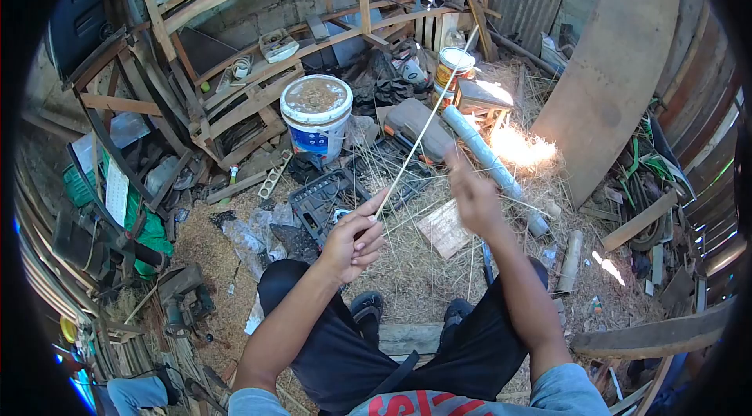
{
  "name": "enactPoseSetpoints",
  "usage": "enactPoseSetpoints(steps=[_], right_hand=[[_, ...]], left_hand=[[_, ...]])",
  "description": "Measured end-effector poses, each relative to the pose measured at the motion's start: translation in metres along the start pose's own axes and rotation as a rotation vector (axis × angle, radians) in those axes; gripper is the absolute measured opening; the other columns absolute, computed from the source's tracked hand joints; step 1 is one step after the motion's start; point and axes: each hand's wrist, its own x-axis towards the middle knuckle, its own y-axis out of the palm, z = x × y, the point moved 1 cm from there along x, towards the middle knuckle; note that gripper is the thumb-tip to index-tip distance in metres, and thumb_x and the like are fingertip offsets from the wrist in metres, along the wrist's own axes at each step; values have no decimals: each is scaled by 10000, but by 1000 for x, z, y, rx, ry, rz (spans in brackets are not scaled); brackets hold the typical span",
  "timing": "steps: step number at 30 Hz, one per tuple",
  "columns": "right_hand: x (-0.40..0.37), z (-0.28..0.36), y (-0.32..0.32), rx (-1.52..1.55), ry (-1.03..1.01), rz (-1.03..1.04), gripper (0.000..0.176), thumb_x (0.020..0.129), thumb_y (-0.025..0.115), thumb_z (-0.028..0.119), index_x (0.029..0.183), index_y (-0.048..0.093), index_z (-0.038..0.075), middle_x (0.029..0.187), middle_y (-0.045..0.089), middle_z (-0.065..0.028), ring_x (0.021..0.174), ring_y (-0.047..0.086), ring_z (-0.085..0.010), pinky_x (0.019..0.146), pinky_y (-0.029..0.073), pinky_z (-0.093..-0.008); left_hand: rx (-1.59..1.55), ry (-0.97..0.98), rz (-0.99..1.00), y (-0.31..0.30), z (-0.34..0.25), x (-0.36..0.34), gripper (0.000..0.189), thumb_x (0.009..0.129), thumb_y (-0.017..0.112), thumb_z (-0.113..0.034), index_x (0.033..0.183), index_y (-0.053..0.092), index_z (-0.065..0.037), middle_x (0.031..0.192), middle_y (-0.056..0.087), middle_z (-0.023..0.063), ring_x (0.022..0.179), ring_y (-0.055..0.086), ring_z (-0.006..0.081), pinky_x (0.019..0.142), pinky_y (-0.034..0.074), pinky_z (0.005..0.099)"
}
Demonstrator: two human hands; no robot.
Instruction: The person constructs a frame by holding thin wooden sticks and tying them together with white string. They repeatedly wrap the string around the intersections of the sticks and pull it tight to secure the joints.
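Head view: a single thin pale strip (424, 131), like a sliver of cane or bamboo, very slender, straight and even in width along its whole length. Its lower end sits in the left hand (354, 242), above the person's knees, and its fingers (370, 229) are curled together and clamped on that end. From there the strip rises in a straight slant away from the person, up and to the right; its long axis runs diagonally and its free tip shows against a tin (454, 68) at the back of the shed. The right hand (473, 198) is raised just to the right of the strip, about halfway between the left hand and the pipe (490, 163). It is blurred, so I cannot tell whether its fingers are apart or together, or whether they touch the strip.

Counted: one strip held, two hands, one white bucket (316, 115) with a blue label, one tin with a yellow band, one long grey pipe lying on the straw, one open black tool case (327, 198) just beyond the left hand, one small pale board (443, 229) flat beneath the right hand, and two dark shoes (366, 307) side by side. The floor (407, 275) is covered in loose straw and sawdust
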Motion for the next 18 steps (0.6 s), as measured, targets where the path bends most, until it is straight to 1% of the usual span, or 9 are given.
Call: enactPoseSetpoints(steps=[1, 3, 6, 7, 9, 11, 12, 15, 18], right_hand=[[-7, -1, 22, 56, -364, -16, 445, 920, 506, 52, 1365, 507, 67, 979, 680, -182, 815, 688, -291, 690, 531, -366], [-22, 26, 40, -27, -364, 208, 566, 857, 569, 61, 1408, 477, 153, 797, 649, -112, 650, 632, -306, 553, 500, -388], [-26, 36, 46, -164, -374, 214, 653, 817, 591, 14, 1438, 447, 157, 705, 573, -111, 597, 599, -276, 528, 476, -381], [-25, 36, 44, -203, -369, 204, 656, 815, 594, 23, 1438, 448, 166, 696, 566, -106, 592, 594, -276, 524, 473, -383], [-23, 33, 40, -278, -356, 180, 662, 812, 602, 39, 1440, 450, 183, 679, 553, -96, 583, 586, -275, 515, 466, -387], [-21, 34, 36, -323, -347, 166, 655, 817, 603, 54, 1440, 451, 186, 673, 550, -91, 574, 580, -272, 508, 462, -384], [-21, 34, 34, -345, -340, 159, 651, 819, 603, 61, 1440, 451, 187, 671, 549, -89, 570, 576, -271, 504, 460, -383], [-15, 25, 31, -370, -336, 107, 645, 822, 599, 64, 1438, 453, 188, 661, 543, -87, 563, 571, -270, 503, 463, -382], [-15, 27, 28, -379, -322, 144, 632, 829, 591, 59, 1434, 458, 182, 684, 574, -95, 579, 585, -271, 523, 474, -383]], left_hand=[[-10, 4, -18, 3, 1, 1, 457, 965, 361, -67, 1417, 357, -139, 526, 303, -41, 401, 241, 47, 332, 206, 175], [-24, 8, -52, 8, 3, 3, 291, 966, 380, -69, 1208, 537, -106, 526, 315, -39, 398, 239, 44, 330, 193, 179], [-33, 43, -41, 1, 8, 7, 146, 969, 394, -80, 1033, 517, -126, 513, 312, -49, 392, 253, 39, 315, 185, 180], [-27, 43, -32, 2, 8, 7, 105, 969, 397, -81, 975, 490, -130, 511, 313, -50, 388, 251, 38, 312, 181, 180], [-14, 40, -14, 6, 7, 8, 128, 970, 404, -82, 859, 434, -140, 507, 313, -54, 380, 249, 35, 308, 173, 180], [-36, 33, -7, 4, 8, 9, 96, 974, 402, -81, 990, 486, -123, 505, 309, -48, 382, 242, 42, 311, 167, 182], [-46, 26, -5, 5, 8, 10, 141, 976, 401, -80, 1055, 512, -115, 503, 307, -45, 383, 238, 45, 312, 164, 183], [-33, 2, 11, 11, 5, 8, 328, 977, 391, -74, 1289, 486, -109, 504, 305, -45, 383, 244, 46, 312, 176, 180], [-3, -1, -20, 9, 6, 8, 493, 977, 381, -74, 1469, 352, -104, 513, 302, -48, 387, 247, 41, 312, 181, 179]])
